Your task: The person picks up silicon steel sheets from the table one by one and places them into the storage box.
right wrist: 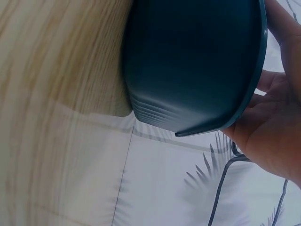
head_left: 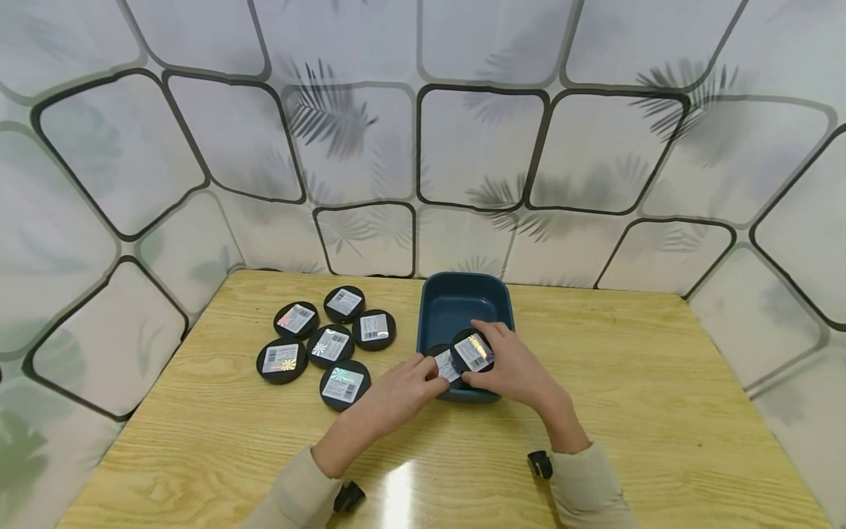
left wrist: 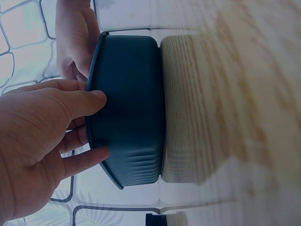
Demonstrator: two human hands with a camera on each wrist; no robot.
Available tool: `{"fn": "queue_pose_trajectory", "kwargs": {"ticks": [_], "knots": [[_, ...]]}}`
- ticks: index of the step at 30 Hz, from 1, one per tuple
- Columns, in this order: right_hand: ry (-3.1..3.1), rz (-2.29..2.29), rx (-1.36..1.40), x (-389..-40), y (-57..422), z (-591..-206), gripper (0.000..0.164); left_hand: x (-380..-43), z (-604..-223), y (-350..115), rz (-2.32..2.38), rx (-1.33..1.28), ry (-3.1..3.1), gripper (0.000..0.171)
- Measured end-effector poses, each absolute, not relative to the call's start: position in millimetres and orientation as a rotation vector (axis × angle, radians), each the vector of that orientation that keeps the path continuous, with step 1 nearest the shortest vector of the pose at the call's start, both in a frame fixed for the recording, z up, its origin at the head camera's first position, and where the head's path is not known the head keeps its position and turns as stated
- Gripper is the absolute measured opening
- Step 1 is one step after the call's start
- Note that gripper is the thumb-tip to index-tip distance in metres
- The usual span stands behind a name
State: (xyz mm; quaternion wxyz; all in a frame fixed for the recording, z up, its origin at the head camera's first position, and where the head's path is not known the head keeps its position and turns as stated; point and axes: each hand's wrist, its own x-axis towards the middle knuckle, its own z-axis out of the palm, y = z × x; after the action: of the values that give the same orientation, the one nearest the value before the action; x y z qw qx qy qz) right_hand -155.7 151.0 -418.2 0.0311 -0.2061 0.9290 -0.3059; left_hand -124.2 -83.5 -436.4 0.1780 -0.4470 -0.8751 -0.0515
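Observation:
A dark blue rectangular bin stands on the table. Over its near half, my right hand grips a black round disc by its edge, thumb below and fingers above. That disc bears a white barcode label with a shiny sticker and overlaps a second black disc to its left. My left hand pinches this second disc at its left edge, fingers hiding part of it. The left wrist view shows the left thumb at the bin's rim. In the right wrist view, the bin wall hides the held discs.
Several more black discs lie label-up at the left, among them a disc beside the left forearm and another disc near the bin. The wooden table extends to the right. A patterned curtain borders its back and sides.

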Motion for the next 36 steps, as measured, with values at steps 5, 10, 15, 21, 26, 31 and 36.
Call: {"fn": "queue_pose_trajectory", "kwargs": {"ticks": [5,10,15,21,26,31,36], "knots": [[2.855,-0.951,-0.633,-155.5,150.5,-418.7,0.084,-123.9,-435.5,-83.6,-0.14,-1.263,-2.472,0.014],[2.85,-0.956,-0.614,-156.9,149.6,-421.0,0.084,-124.1,-435.6,-83.4,-0.136,-1.261,-2.491,0.013],[2.839,-0.979,-0.577,-158.0,148.1,-422.3,0.084,-123.3,-434.6,-83.4,-0.14,-1.261,-2.497,0.013],[2.843,-0.997,-0.536,-159.5,147.0,-423.3,0.084,-123.7,-434.3,-83.6,-0.14,-1.261,-2.498,0.013],[2.87,-0.993,-0.523,-160.1,145.9,-424.2,0.085,-124.0,-434.9,-83.5,-0.129,-1.258,-2.489,0.013],[2.888,-0.994,-0.504,-159.7,144.2,-424.2,0.085,-124.5,-435.6,-83.4,-0.128,-1.258,-2.49,0.013],[2.883,-1.021,-0.474,-159.3,142.8,-423.7,0.085,-124.2,-434.9,-83.4,-0.137,-1.263,-2.467,0.013]]}}
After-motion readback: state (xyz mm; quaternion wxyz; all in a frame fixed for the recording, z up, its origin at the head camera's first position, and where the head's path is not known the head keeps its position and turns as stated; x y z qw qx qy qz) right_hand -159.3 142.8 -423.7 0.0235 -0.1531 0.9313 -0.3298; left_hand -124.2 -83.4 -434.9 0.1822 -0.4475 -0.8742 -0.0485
